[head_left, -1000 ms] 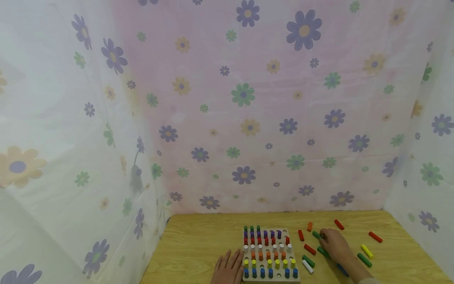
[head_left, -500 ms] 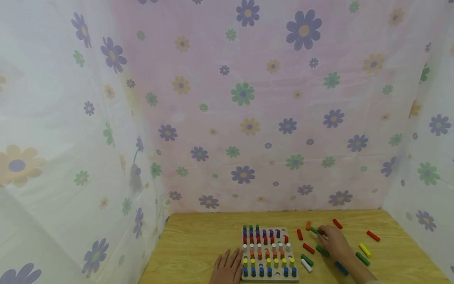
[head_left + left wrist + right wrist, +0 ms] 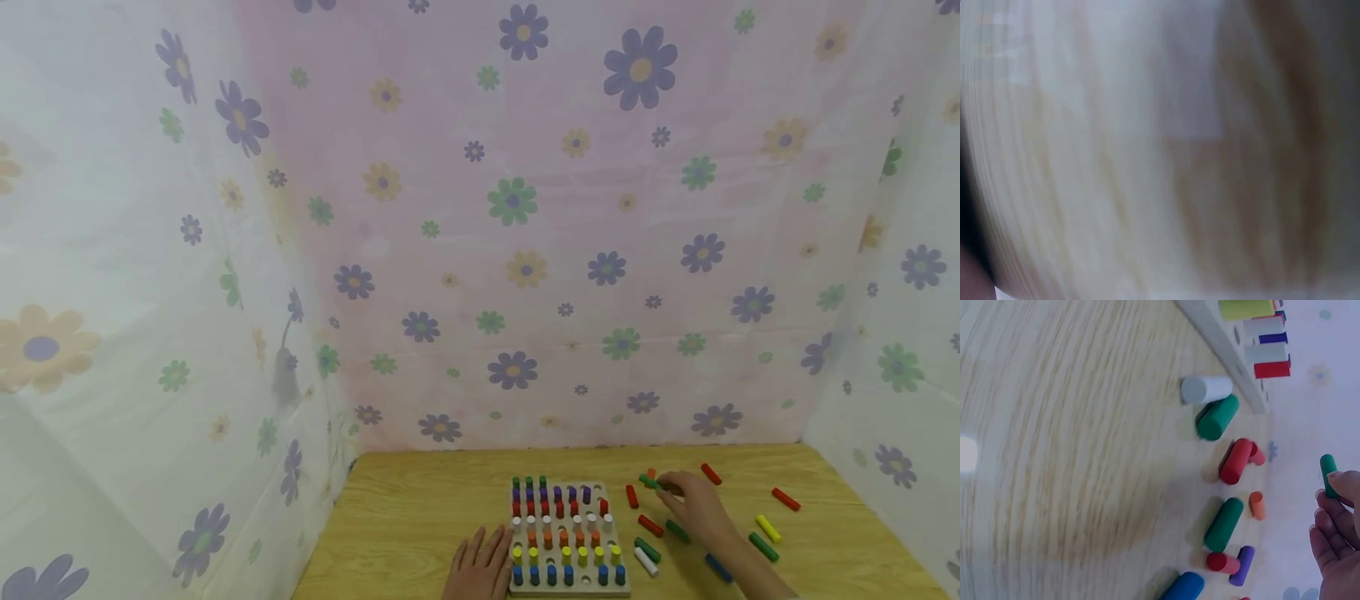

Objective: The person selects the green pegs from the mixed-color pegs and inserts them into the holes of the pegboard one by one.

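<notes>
A green peg [image 3: 648, 482] is pinched between the thumb and fingers of my right hand [image 3: 699, 510]. It is held above the table, right of the wooden pegboard [image 3: 570, 593]. In the right wrist view the same green peg [image 3: 1327, 467] points away from the fingertips. Rows of blue, yellow, orange, white, red, purple and green pegs stand upright in the board, and some holes show among them. My left hand [image 3: 477, 568] lies palm down with fingers extended along the board's left side; whether it touches the board is hard to tell. The left wrist view is blurred wood grain.
Loose pegs lie right of the board: a white peg [image 3: 646, 562], a blue peg [image 3: 718, 567], a yellow peg [image 3: 768, 528], several red and green ones. A purple peg [image 3: 1242, 565] shows in the right wrist view. A flowered curtain [image 3: 450, 250] encloses the table.
My right hand, with the green peg, has moved left and slightly away from me, toward the board, rising off the table. The left hand stays in place.
</notes>
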Demonstrator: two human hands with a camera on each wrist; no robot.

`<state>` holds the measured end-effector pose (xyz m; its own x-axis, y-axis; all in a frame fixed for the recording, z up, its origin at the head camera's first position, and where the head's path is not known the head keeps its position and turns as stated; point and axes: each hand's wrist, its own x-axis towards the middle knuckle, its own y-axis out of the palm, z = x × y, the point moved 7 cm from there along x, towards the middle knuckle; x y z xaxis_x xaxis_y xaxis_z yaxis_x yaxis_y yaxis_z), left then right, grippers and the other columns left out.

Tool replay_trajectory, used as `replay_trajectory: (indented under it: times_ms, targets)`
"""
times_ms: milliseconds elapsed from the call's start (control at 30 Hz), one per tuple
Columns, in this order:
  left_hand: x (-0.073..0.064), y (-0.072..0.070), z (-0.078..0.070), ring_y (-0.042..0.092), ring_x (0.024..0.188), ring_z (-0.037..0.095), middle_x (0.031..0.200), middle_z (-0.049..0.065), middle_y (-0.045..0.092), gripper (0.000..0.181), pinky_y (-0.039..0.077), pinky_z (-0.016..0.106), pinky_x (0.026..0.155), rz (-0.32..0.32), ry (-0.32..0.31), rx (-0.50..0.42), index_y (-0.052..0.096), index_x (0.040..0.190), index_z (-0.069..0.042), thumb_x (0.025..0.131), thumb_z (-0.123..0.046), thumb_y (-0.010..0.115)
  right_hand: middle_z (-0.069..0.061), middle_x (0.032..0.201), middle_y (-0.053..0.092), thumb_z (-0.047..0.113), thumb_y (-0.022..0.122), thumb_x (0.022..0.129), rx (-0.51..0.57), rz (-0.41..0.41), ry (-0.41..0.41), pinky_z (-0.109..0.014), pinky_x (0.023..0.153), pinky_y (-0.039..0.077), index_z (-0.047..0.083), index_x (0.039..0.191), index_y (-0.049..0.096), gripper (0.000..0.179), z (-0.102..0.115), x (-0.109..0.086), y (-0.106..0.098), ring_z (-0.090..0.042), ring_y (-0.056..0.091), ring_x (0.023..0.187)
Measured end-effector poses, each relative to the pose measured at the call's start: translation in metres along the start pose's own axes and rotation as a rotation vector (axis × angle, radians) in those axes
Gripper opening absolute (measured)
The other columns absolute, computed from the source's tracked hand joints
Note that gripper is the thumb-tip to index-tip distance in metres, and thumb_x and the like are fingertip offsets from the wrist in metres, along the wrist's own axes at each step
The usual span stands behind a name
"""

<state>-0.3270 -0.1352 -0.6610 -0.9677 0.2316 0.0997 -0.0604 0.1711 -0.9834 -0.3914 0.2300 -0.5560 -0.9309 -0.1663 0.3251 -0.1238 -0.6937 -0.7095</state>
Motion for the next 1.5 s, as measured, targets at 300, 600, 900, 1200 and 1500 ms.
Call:
replay_trajectory:
  times_ms: [300, 600, 900, 1200, 1500]
  targets:
    - [0.000, 0.002, 0.001, 0.046, 0.143, 0.027, 0.155, -0.014, 0.049, 0.066, 0.037, 0.053, 0.117, 0.004, -0.007, -0.001, 0.050, 0.153, -0.033, 0.108, -0.061, 0.011, -0.006, 0.097, 0.074, -0.001, 0.075, 0.090, 0.039, -0.056, 0.021, -0.028, 0.073, 0.062, 0.000, 0.105, 0.074, 0.014, 0.009, 0.001, 0.002, -0.020, 0.072, 0.085]
    - [0.000, 0.002, 0.001, 0.046, 0.143, 0.028, 0.155, -0.014, 0.049, 0.065, 0.037, 0.053, 0.117, -0.010, -0.001, 0.001, 0.050, 0.154, -0.033, 0.109, -0.061, 0.012, -0.002, 0.094, 0.073, 0.001, 0.075, 0.092, 0.080, -0.072, 0.031, -0.024, 0.071, 0.058, 0.002, 0.104, 0.074, 0.012, 0.022, 0.003, 0.005, -0.013, 0.068, 0.081]
    - [0.001, 0.004, 0.001, 0.045, 0.144, 0.028, 0.156, -0.013, 0.048, 0.065, 0.036, 0.055, 0.117, 0.008, -0.001, -0.019, 0.049, 0.155, -0.033, 0.108, -0.061, 0.012, 0.001, 0.090, 0.069, 0.003, 0.075, 0.092, 0.091, -0.052, 0.095, -0.022, 0.069, 0.055, 0.005, 0.102, 0.073, 0.010, 0.029, 0.008, 0.015, -0.010, 0.062, 0.082]
    - [0.000, 0.005, 0.001, 0.044, 0.144, 0.028, 0.156, -0.013, 0.048, 0.065, 0.035, 0.053, 0.118, 0.024, -0.007, -0.019, 0.049, 0.155, -0.033, 0.108, -0.061, 0.012, 0.000, 0.092, 0.068, 0.005, 0.073, 0.095, 0.156, -0.026, 0.124, -0.024, 0.069, 0.055, 0.004, 0.106, 0.072, 0.011, 0.038, 0.008, 0.026, -0.012, 0.062, 0.083]
    - [0.001, 0.003, 0.001, 0.045, 0.144, 0.028, 0.156, -0.012, 0.048, 0.064, 0.035, 0.054, 0.118, 0.007, -0.005, -0.021, 0.049, 0.154, -0.033, 0.109, -0.060, 0.013, 0.003, 0.088, 0.068, 0.006, 0.073, 0.095, 0.158, -0.049, 0.092, -0.023, 0.060, 0.050, 0.006, 0.102, 0.073, 0.007, 0.042, 0.016, 0.034, -0.007, 0.059, 0.074]
